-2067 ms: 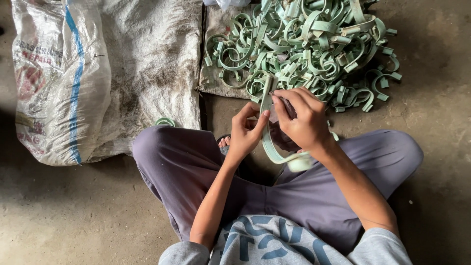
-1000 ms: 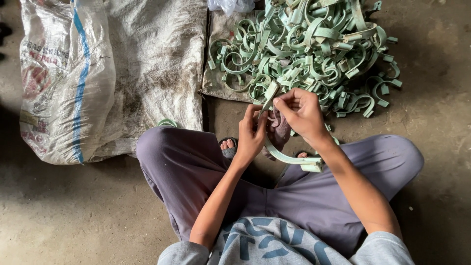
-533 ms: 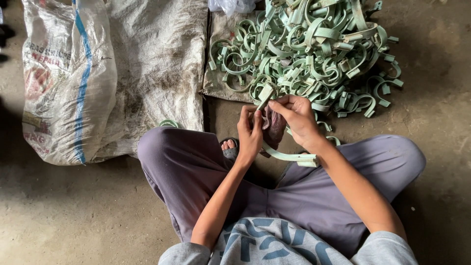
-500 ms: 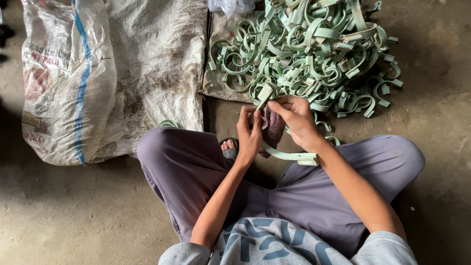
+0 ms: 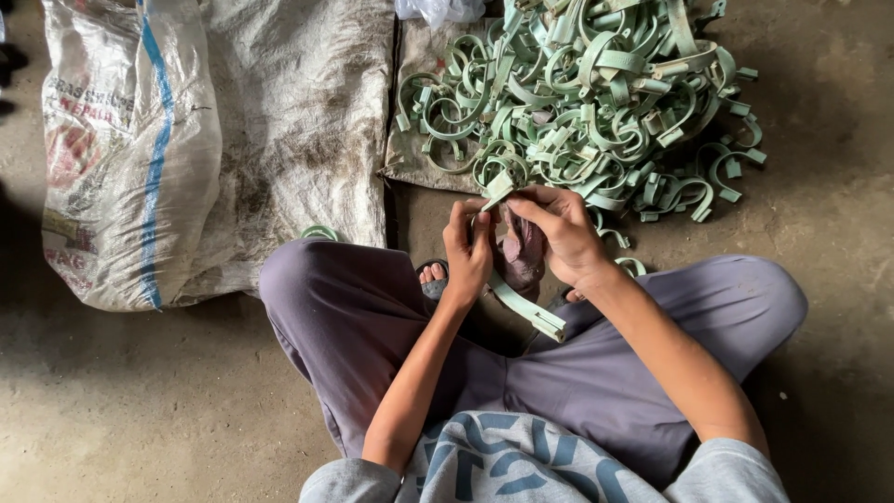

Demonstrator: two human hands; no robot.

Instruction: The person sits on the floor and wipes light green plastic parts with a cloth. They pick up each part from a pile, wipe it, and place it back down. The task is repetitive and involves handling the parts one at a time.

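Observation:
I sit cross-legged on a concrete floor and hold one pale green curved plastic clamp in both hands. My left hand pinches its upper part from the left. My right hand grips the top end from the right, along with a dark reddish rag between the palms. The clamp's lower end hangs over my lap. Just beyond my hands lies a big pile of the same green clamps.
The pile rests partly on a dirty woven mat. A filled white woven sack with a blue stripe lies at the left on a grey sack cloth. One green clamp peeks out by my left knee. My toes show below my hands.
The clamp has turned in my hands: its lower end swung from the right, near my right wrist, down and left over my lap. Both hands stayed close together on its top end.

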